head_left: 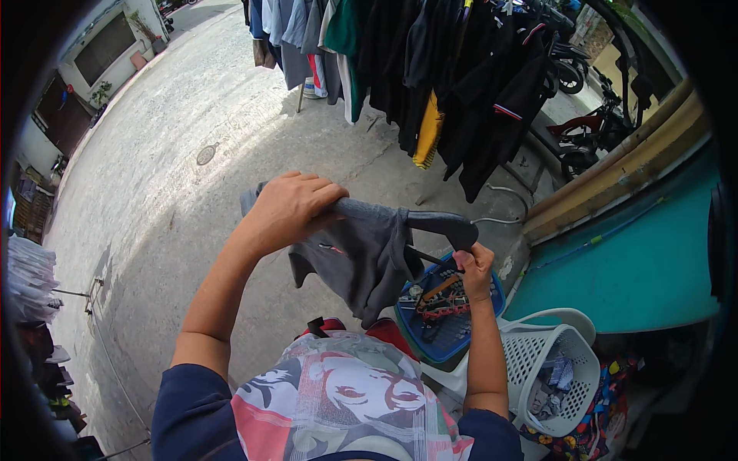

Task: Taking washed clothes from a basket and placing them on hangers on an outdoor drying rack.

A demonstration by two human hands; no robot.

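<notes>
A dark grey shirt [350,265] hangs in front of me, partly over a black hanger [446,225] whose right end sticks out bare. My left hand [296,201] is closed over the shirt's upper edge; its fingertips are partly hidden. My right hand [474,270] is closed on the hanger's right side, near its lower bar. Below that hand stands a blue basket [437,353] with hangers and clips inside.
Clothes [400,61] hang in a row ahead. At the lower right, a white perforated laundry basket [532,357] holds some cloth. A teal panel [623,269] stands to the right, with motorbikes [596,127] beyond. A thin metal rack [104,338] is at left.
</notes>
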